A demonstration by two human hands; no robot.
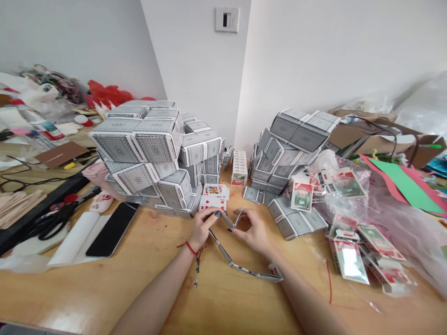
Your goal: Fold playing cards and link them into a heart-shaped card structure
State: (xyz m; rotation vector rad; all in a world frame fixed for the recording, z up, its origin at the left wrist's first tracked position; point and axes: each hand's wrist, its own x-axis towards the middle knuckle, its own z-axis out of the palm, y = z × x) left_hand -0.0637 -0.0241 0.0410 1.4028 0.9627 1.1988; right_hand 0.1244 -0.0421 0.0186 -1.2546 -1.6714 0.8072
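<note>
Between my hands is a chain of folded playing cards, standing on edge and curving toward me over the table. My left hand pinches its upper left part, near a V-shaped fold. On the right side of that fold, my right hand grips the card end between thumb and fingers. Just beyond my left hand lie loose face-up playing cards. Large stacks of grey-backed card blocks rise on the left and on the right.
A row of card boxes stands between the stacks. Opened card boxes and clear plastic lie at right. To the left are a black phone, white paper and black scissors. A paper bag sits at the back right.
</note>
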